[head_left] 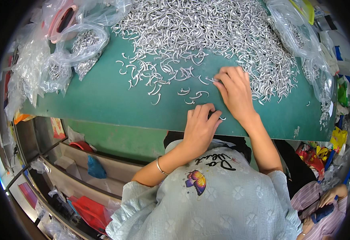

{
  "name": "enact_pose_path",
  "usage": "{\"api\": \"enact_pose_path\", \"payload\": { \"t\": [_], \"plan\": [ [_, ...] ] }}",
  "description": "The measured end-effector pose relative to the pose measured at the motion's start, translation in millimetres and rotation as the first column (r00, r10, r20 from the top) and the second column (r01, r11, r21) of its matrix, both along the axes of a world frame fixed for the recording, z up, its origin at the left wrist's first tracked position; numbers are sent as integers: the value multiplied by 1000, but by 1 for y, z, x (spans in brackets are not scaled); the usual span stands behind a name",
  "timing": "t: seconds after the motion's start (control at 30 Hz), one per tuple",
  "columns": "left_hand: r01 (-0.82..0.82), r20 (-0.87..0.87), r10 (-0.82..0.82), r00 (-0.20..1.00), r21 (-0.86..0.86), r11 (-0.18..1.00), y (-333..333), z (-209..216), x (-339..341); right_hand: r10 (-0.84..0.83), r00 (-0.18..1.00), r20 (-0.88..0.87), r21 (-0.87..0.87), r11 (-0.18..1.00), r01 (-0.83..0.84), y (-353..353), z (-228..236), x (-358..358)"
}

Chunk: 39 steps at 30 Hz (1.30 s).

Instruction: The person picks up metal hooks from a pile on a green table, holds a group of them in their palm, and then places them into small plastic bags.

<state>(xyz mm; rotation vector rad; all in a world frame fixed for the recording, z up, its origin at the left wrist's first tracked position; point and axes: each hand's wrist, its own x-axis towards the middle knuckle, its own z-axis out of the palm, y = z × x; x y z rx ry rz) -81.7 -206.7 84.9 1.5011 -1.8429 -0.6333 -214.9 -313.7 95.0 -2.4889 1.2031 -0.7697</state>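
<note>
Dragging the left grip (pixel 201 123) toward the near edge of the table (pixel 103 106) could drop the curved silver piece (pixel 222 118) beside its thumb onto the floor (pixel 113 138). Its fingers curl inward; the right grip (pixel 235 86) has its fingertips close together, but whether either clamps anything cannot be told. A second curved piece (pixel 209 79) lies just left of the right fingertips.

one fisheye looks down from head height — near the green table (pixel 103 98).
</note>
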Motion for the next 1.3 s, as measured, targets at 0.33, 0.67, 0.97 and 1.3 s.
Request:
{"api": "enact_pose_path", "payload": {
  "t": [0.33, 0.67, 0.97, 1.3],
  "plan": [
    [72, -20, -73, 997, -55, 996, -1, -3, -6, -129, 978, -166, 13, 991, 133, 15, 16, -25],
    [91, -24, -93, 995, -82, 992, 3, -4, -7, -242, 962, -126, 33, 968, 248, 26, 15, -31],
    [54, -59, -59, 997, -71, 996, 5, -6, -3, -19, 995, -103, 40, 999, 23, 50, 16, -31],
    [180, 80, -174, 982, -80, 980, -10, 3, -7, -212, 977, -7, -29, 977, 212, -10, 1, -22]
  ]
}}
